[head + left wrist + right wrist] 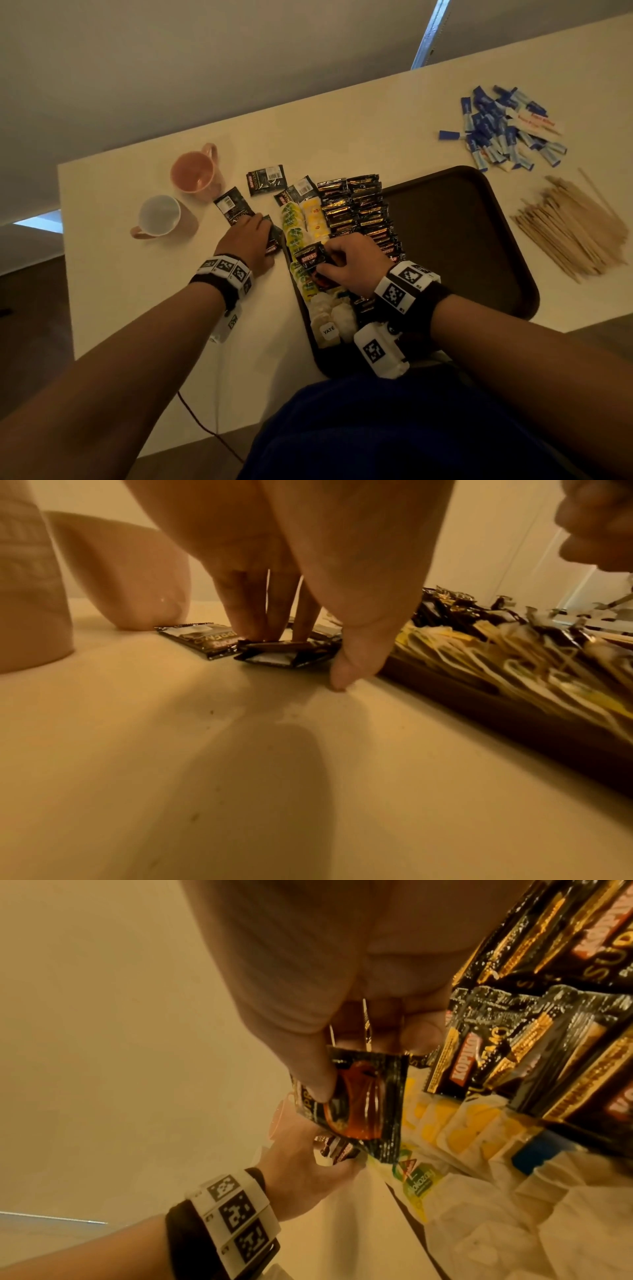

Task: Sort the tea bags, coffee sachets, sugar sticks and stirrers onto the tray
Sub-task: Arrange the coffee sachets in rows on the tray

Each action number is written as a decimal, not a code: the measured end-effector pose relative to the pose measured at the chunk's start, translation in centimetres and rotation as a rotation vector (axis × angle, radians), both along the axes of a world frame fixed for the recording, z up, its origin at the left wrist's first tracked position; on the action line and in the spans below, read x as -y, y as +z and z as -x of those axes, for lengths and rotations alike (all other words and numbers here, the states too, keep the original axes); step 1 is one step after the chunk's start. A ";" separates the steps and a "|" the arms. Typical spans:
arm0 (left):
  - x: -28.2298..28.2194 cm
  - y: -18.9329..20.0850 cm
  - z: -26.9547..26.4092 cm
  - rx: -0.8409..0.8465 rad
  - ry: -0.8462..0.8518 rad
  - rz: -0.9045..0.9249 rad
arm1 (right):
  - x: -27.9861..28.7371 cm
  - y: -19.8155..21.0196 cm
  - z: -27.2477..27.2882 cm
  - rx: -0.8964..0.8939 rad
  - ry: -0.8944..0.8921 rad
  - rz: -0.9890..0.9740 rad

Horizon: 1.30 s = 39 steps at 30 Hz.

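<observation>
my right hand (352,263) had thumb and fingers pinched on a black kopiko sachet (313,259), held just above the tea bags (298,233) on the left part of the tray (507,308). my left hand (248,236) was on the table (120,308) just left of the tray, fingertips (253,626) pressed together onto a loose dark sachet (284,653), thumb off it, touching the tabletop. two more sachets (267,180) lay farther out, near the pink mug (195,171) and white mug (159,214). coffee rows (356,209) were already packed on the tray; sugar sticks (503,126) and stirrers (572,226) sat untouched on the right, off the tray.

risks, imo: dropping the kopiko w/o aiming would land it on the tea bags and mix groups. foil's slick, so the left fingertips could slide the sachet instead of lifting it. reaching farther could knock the pink mug.
</observation>
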<state>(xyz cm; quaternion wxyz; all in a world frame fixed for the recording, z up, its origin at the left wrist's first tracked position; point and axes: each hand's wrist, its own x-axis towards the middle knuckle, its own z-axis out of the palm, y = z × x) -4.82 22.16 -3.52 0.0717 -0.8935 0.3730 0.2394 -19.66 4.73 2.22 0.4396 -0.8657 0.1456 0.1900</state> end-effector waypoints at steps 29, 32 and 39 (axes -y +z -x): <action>0.3 8.9 7.1 -0.824 0.678 0.840 | 1.2 1.8 3.9 0.069 -0.392 -0.393; 0.7 8.8 8.7 -0.882 0.766 0.882 | 1.9 1.4 4.8 0.070 -0.420 -0.403; 2.6 8.6 11.2 -0.796 0.878 0.875 | 3.9 1.3 6.4 0.071 -0.409 -0.335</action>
